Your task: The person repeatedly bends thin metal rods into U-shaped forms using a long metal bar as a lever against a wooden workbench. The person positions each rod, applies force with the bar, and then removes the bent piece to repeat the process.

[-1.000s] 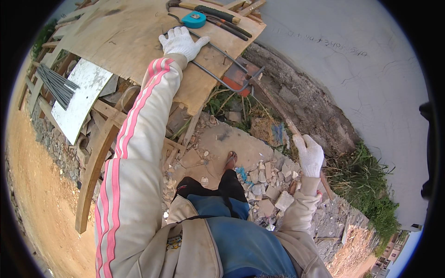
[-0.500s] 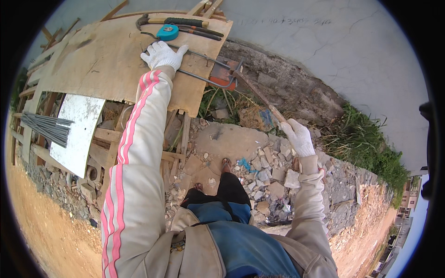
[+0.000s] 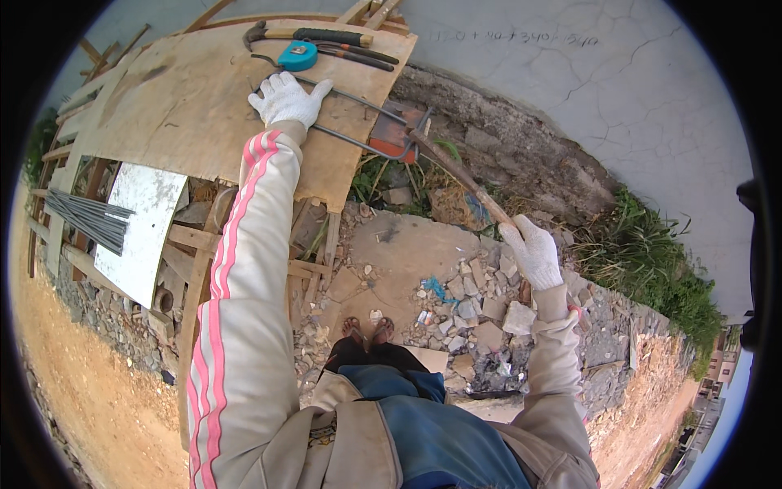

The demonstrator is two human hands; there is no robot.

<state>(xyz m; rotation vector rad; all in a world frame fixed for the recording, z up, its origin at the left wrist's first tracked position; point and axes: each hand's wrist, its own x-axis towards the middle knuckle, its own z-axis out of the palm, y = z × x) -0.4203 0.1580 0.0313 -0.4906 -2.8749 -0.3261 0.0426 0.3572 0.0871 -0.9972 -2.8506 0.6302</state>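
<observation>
My left hand (image 3: pixel 287 99), in a white knit glove, lies with fingers spread on the plywood board (image 3: pixel 187 122), pressing on a bent steel rod (image 3: pixel 346 140). The rod runs right, past the board's edge, and turns in a U shape over an orange-red block (image 3: pixel 389 147). My right hand (image 3: pixel 533 253), also gloved, is closed round the near end of a long rusty bar (image 3: pixel 460 175). The bar's far end meets the rod beside the block; how they engage is too small to tell.
Beyond my left hand lie a turquoise tape measure (image 3: pixel 297 55), a hammer (image 3: pixel 318 35) and a dark-handled tool (image 3: pixel 358 54). At left, several steel rods (image 3: pixel 90 220) rest on a white panel (image 3: pixel 142 220). Rubble (image 3: pixel 489 306) lies near my feet; a grey wall (image 3: pixel 554 81) stands ahead.
My right hand has come slightly nearer and to the right with the bar. My forward foot has drawn back beside the other. The left hand stays on the rod.
</observation>
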